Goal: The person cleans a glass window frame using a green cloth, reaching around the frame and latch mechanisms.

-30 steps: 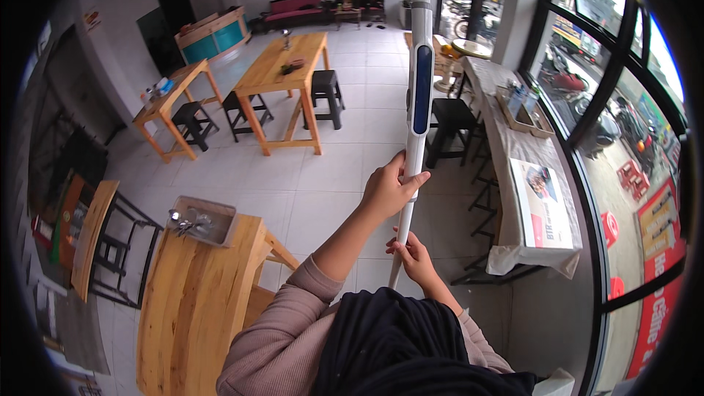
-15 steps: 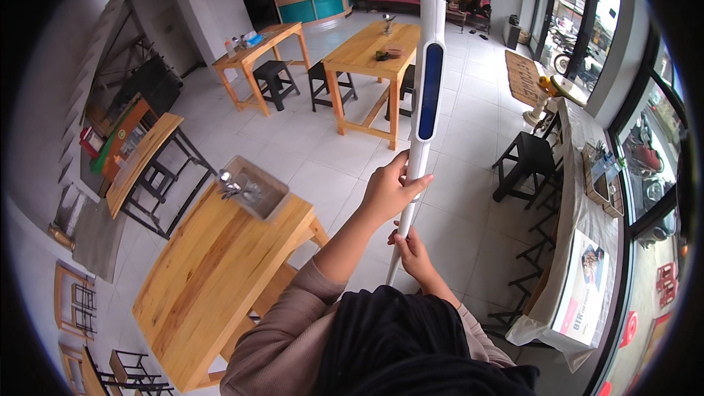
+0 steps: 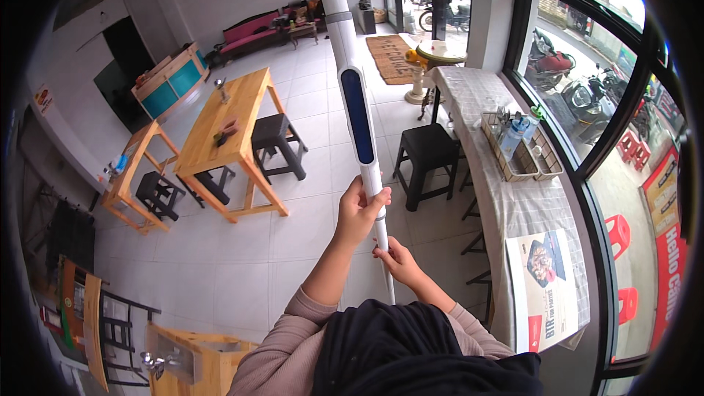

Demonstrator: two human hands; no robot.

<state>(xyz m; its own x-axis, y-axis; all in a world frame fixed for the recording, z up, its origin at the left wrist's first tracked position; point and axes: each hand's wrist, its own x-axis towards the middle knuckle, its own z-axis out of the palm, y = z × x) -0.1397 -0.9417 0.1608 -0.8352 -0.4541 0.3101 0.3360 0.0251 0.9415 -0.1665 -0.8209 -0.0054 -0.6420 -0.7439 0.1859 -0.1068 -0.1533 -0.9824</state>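
A long white pole with a blue panel (image 3: 357, 114) is held upright in front of the person, its upper end running out of the top of the view. The left hand (image 3: 359, 209) is wrapped around the pole just below the blue panel, its grip closed on the shaft. The right hand (image 3: 396, 257) is set lower on the same shaft, its fingers (image 3: 381, 251) closed about the thin white section, the two hands close together but apart.

Beyond the pole a white tiled floor (image 3: 242, 264) is seen. A wooden desk (image 3: 227, 121) stands to the left with black stools (image 3: 275, 143) beside it, and another black stool (image 3: 427, 150) stands just right of the pole. Along the windows at the right a long desk under a pale cloth (image 3: 506, 198) carries a wire basket of bottles (image 3: 517, 147) and a printed poster (image 3: 546, 286).
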